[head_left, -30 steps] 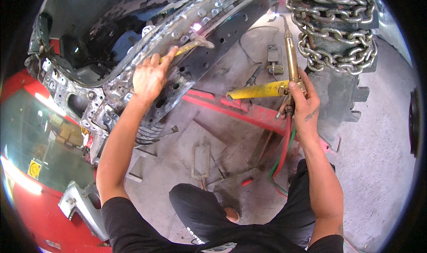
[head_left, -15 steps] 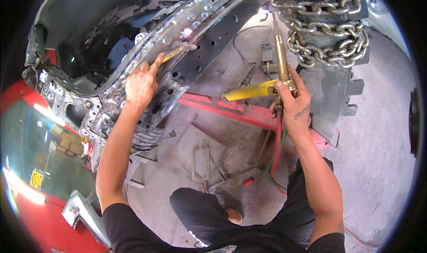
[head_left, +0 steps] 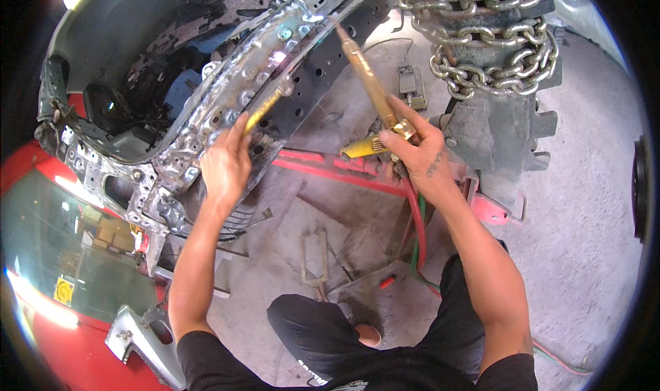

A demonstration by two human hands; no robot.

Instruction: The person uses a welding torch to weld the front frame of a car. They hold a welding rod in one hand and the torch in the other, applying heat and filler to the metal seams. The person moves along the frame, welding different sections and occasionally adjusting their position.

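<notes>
My left hand (head_left: 227, 165) is closed around the yellow handle of a hammer (head_left: 264, 110). The hammer's head is over the bare metal rail (head_left: 256, 81) of a car body, whether touching I cannot tell. My right hand (head_left: 423, 150) grips a brass gas torch (head_left: 369, 80), tilted so its tip is close to the far part of that rail. A yellow bar-like piece (head_left: 363, 148) juts out leftward beside the right hand. From the torch's lower end, a red hose (head_left: 416, 226) and a green hose (head_left: 415, 253) run down toward the floor.
Heavy chains (head_left: 491, 74) wrap a dark steel post at the right. A red beam (head_left: 344, 171) crosses low under the hands. On the floor are a foot pedal (head_left: 411, 87) and a metal frame-shaped tool (head_left: 315, 257). A red car (head_left: 69, 336) stands at the left.
The torch has swung left, its tip now near the rail. My left hand and the hammer have shifted slightly nearer, and the view has moved a little.
</notes>
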